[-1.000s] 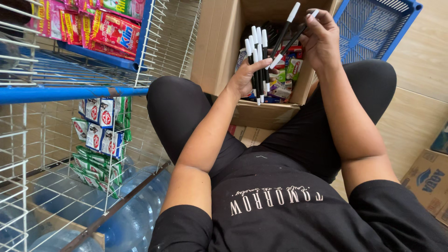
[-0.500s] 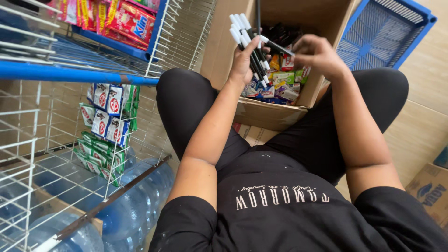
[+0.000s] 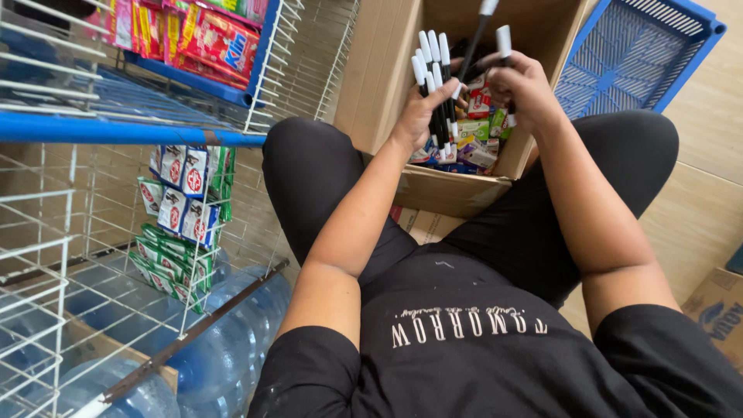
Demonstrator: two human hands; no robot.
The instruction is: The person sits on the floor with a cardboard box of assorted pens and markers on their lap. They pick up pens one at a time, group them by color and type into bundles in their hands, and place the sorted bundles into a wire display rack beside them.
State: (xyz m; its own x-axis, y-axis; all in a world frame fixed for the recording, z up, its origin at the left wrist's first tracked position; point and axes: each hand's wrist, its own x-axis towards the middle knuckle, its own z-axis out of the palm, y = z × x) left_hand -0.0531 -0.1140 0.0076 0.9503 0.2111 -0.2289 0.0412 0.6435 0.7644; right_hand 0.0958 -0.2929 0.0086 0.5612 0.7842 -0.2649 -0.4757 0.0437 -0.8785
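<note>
Left hand point(image 3: 422, 116) clutches a marker bundle point(image 3: 435, 77); right hand point(image 3: 526, 89) grips two markers point(image 3: 495, 39) (over the box point(image 3: 387, 70)).

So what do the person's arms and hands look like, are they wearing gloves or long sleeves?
No gloves and no long sleeves. The left hand and the right hand are bare, and so are both forearms up past the elbows. Short black sleeves cover only the upper arms; they belong to a black T-shirt with pale lettering across the chest. No watch, ring or bracelet shows on either wrist or hand.
</note>
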